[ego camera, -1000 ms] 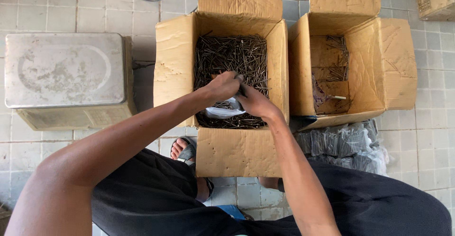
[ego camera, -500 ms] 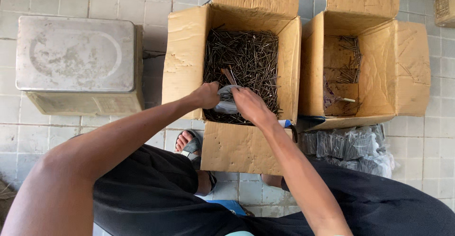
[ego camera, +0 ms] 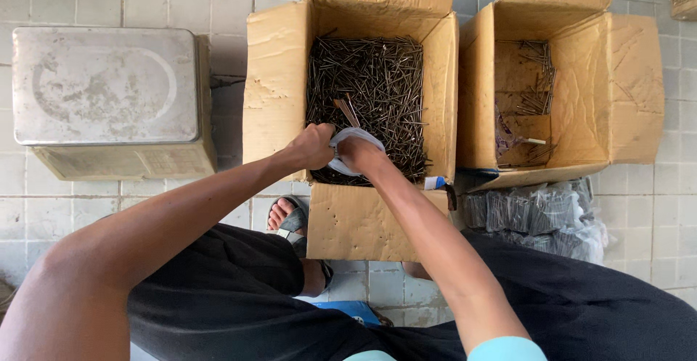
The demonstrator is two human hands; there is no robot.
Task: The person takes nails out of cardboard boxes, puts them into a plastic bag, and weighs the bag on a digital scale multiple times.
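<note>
A small clear plastic bag sits between the two hands, low over the near end of a big cardboard box full of long dark nails. The bag's mouth faces up and its white rim curves over the right hand. The left hand is closed tight on the left edge of the bag, pinching it. The right hand is at the bag's opening with its fingers curled in and partly tucked inside, so how much it grips is hard to see, but it touches the bag. A few nails stick up just behind the bag. To the right stands a second cardboard box, open too, with only a few nails in the bottom. In front of that box lies a pile of clear bags packed with nails on the floor. To the left of the big box sits a flat metal scale with a worn grey top. The floor is pale square tiles. The person's foot in a sandal shows under the big box's front flap, and dark trousers fill the bottom of the view.
</note>
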